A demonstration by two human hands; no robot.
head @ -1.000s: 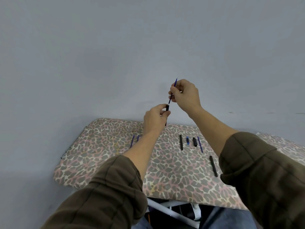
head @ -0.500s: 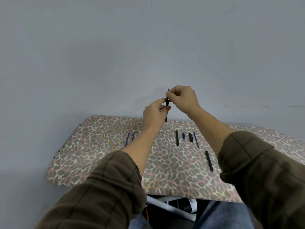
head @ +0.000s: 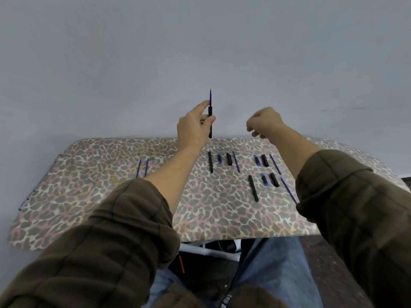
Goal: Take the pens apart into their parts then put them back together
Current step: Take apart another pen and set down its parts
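A: Where is the pen being worked on?

B: Just above the middle of the frame. The left hand (head: 194,127) pinches a black pen barrel (head: 210,123) between thumb and fingers and holds it upright in front of the grey wall (head: 111,63). A thin blue refill (head: 210,97) stands out of the barrel's top, above the fingertips, and the barrel's lower end hangs below the grip, just over the far edge of the table.

A: And the other hand?

B: The right hand (head: 264,123) is to the right of the barrel, well apart from it, raised at about the same height. Its fingers are loosely curled, and I see nothing between them.

A: What lies on the table?

B: A leopard-print cloth (head: 89,196) covers it. Left of the left forearm lie two blue refills (head: 142,167), side by side. Right of that forearm there is a row: a long black barrel (head: 210,162), a small blue piece (head: 219,158), a short black piece (head: 229,159) and a blue refill (head: 236,161). Farther right lie another blue piece (head: 257,160), a short black piece (head: 265,160) and a refill (head: 275,163). Below these, nearer the person, are a second long barrel (head: 253,188), a blue piece (head: 264,179), a black piece (head: 274,179) and a refill (head: 288,190) that runs up to the right sleeve (head: 355,207).
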